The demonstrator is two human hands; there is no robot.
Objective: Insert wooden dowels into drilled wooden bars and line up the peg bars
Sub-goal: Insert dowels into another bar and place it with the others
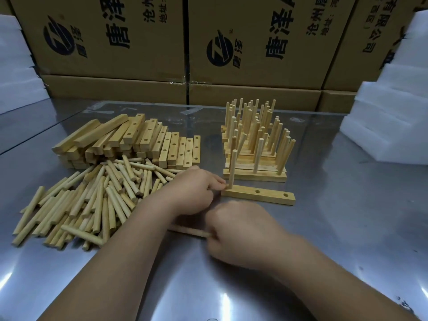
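A drilled wooden bar point(266, 195) lies flat in front of me with one upright dowel point(232, 169) in its left hole; two other holes show empty. My left hand point(192, 192) pinches the base of that dowel at the bar's left end. My right hand point(243, 230), blurred, is closed on a loose dowel point(190, 231) that lies nearly level and points left, below the left wrist. Behind the bar stand rows of finished peg bars point(254, 144). A heap of loose dowels point(92, 198) and a stack of drilled bars point(139, 142) sit to the left.
The work surface is a shiny metal table point(347, 228). Printed cardboard boxes point(139, 42) wall off the back. White foam blocks point(393, 112) are stacked at the right, and more white foam point(16, 66) at the far left.
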